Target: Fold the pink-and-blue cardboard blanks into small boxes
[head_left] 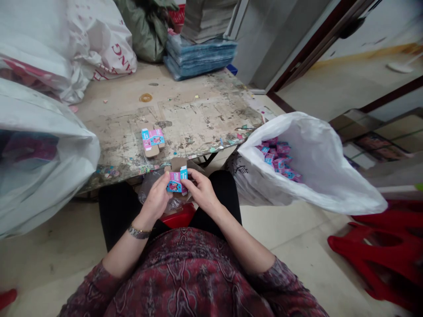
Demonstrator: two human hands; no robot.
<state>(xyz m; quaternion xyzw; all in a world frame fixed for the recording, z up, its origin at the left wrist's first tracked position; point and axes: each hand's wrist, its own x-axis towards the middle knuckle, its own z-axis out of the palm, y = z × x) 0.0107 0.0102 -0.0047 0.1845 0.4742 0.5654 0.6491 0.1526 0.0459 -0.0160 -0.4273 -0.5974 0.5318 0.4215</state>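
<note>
Between both hands, over my lap at the table's front edge, is a small pink and blue printed cardboard box [176, 181] with its brown flaps standing up at the far end. My left hand [159, 193] pinches its left side. On the right side, the thumb and fingers of my right hand [200, 189] close on the blue panel. A second cardboard piece [153, 140], same print, lies flat-looking on the table just beyond, with brown flaps showing. To the right, an open white sack [317, 154] contains many small pink and blue boxes [277, 158].
The worn, stained table [198, 119] holds a blue plastic-wrapped stack [201, 55], a green bag [145, 28] and a white printed bag [105, 44]. Another open sack [42, 176] is at the left. Red stools [380, 251] stand on the floor at right.
</note>
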